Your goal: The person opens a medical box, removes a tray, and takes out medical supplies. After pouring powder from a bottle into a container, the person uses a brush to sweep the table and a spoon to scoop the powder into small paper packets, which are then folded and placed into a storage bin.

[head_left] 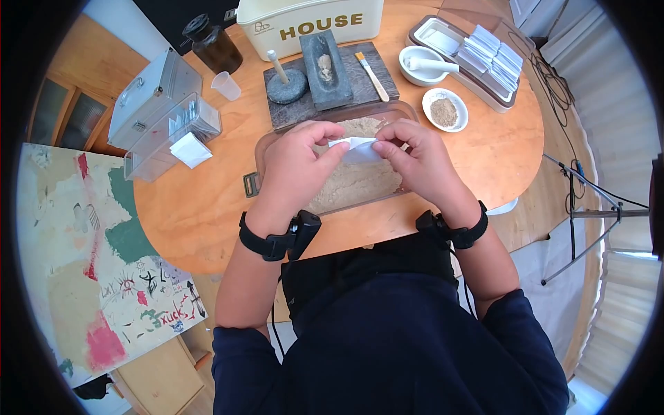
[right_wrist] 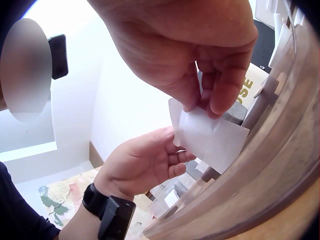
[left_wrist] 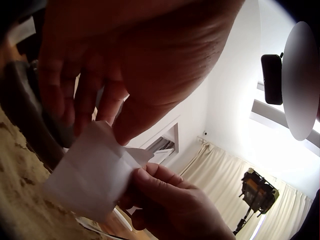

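Observation:
A small folded sheet of white paper [head_left: 363, 153] is held up between both hands. My left hand [head_left: 299, 158] pinches its left end between thumb and fingers. At the other end, my right hand [head_left: 420, 160] pinches the edge with thumb and curled fingers. In the right wrist view the paper [right_wrist: 215, 142] shows creases and a flap hanging down. Below the hands lies a clear-walled tub of pale powder [head_left: 353, 185], partly covered by them. The left wrist view shows the powder [left_wrist: 22, 185] beneath the paper.
Behind the tub are a dark stone slab [head_left: 323, 69], a round grinder with a wooden handle [head_left: 285, 84] and a brush [head_left: 372, 76]. To the right stand a mortar [head_left: 420, 75], a bowl of powder [head_left: 444, 111] and a container of folded papers [head_left: 491, 59]. A clear box [head_left: 149, 152] stands left.

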`<action>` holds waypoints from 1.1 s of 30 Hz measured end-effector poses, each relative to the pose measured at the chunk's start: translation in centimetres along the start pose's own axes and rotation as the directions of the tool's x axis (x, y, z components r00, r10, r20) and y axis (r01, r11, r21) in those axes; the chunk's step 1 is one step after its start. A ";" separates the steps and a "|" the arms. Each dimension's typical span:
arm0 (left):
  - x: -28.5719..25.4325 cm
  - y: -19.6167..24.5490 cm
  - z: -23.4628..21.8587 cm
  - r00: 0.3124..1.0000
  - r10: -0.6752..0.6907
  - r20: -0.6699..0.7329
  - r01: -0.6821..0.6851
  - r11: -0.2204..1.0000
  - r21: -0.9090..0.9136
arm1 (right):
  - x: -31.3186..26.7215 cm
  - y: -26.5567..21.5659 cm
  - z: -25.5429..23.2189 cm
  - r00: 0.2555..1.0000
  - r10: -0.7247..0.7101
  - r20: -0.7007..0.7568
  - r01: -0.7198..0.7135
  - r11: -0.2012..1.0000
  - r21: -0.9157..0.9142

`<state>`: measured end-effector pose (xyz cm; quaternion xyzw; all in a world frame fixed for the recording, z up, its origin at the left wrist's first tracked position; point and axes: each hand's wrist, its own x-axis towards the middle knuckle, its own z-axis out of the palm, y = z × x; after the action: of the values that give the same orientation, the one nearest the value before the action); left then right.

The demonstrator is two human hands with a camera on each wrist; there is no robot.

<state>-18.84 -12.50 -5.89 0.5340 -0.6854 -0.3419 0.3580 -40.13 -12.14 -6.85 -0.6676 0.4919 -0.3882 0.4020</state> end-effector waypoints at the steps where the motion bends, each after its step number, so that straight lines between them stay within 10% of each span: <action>1: -0.1 0.2 -0.1 0.999 -0.008 0.032 0.007 1.000 0.023 | 0.0 0.1 -0.1 1.000 -0.001 0.000 0.001 1.000 0.000; 33: -0.8 -0.4 -0.1 0.928 0.355 -0.114 -0.320 0.915 0.246 | 0.0 -0.1 0.6 0.997 -0.061 0.054 0.056 0.995 0.081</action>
<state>-18.44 -11.85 -6.35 0.4694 -0.7711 -0.1526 0.4022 -39.53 -11.96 -6.96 -0.6760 0.4447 -0.4000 0.4304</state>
